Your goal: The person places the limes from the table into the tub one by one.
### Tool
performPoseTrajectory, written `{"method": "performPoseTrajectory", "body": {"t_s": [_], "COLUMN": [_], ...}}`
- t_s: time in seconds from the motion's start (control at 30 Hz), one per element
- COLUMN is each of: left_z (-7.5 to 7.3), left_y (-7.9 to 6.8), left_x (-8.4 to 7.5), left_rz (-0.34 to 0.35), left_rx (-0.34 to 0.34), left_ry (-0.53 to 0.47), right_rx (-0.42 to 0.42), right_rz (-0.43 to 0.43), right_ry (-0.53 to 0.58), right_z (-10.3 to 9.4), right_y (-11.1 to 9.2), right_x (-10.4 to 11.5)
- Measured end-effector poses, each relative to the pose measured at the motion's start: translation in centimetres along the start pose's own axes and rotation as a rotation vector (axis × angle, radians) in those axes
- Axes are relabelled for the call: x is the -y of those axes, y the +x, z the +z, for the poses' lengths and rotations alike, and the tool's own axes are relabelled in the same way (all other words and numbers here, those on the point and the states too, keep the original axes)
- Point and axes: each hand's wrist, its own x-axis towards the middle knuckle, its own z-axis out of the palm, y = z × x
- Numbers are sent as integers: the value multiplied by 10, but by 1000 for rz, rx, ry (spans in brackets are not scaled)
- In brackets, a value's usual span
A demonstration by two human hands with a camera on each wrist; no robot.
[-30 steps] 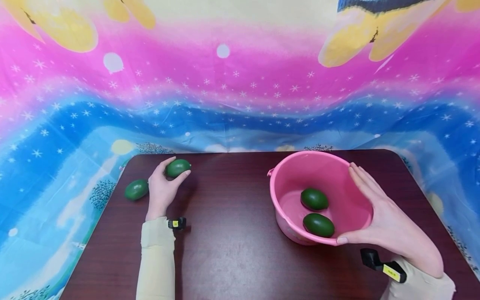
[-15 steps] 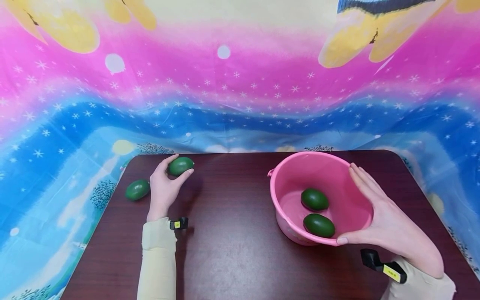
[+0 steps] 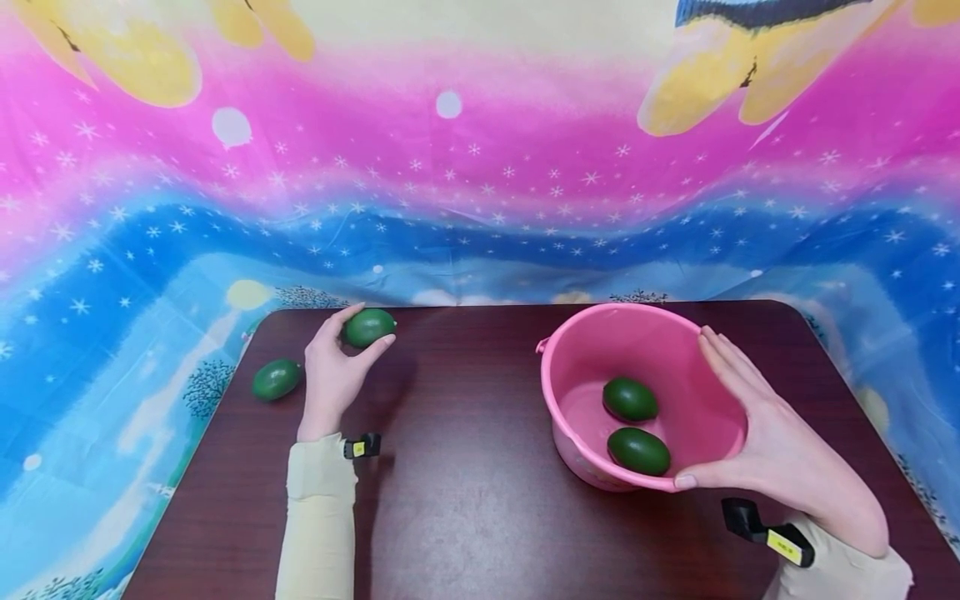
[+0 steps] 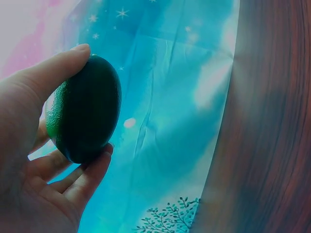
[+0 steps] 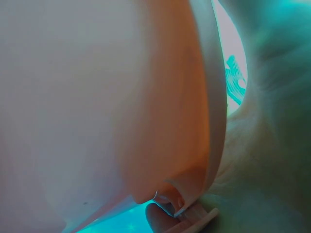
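Note:
In the head view, my left hand (image 3: 335,375) holds a dark green avocado (image 3: 368,327) between thumb and fingers near the table's far left edge. Close up in the left wrist view, the held avocado (image 4: 90,109) has an oval shape and pebbled skin. Another avocado (image 3: 276,380) lies on the table left of that hand. My right hand (image 3: 780,437) grips the right side of a pink bucket (image 3: 570,367), thumb at the near rim and fingers at the far rim. Inside the bucket lie two avocados, one farther back (image 3: 630,399) and one nearer (image 3: 638,451).
The dark wood table (image 3: 457,467) runs between the two hands. A small handle lug (image 3: 542,345) sticks out at the bucket's left rim. Behind the table hangs a pink and blue printed cloth (image 3: 480,200).
My left hand has moved slightly right and away from me with the avocado, widening the gap to the one on the table. My right hand and the bucket stay put.

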Motion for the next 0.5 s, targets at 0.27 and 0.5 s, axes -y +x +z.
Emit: {"method": "performPoseTrajectory", "body": {"t_s": [0.27, 0.5], "left_z": [1, 6], "left_y": [-1, -1], "left_x": [-4, -7], "left_rz": [27, 64], "left_rx": [0, 12], "left_ry": [8, -29], "right_rx": [9, 11], "right_rz": [0, 9], "right_ry": [-13, 9], "right_z": [1, 0], "right_y": [0, 0], "right_x": [0, 0]}}
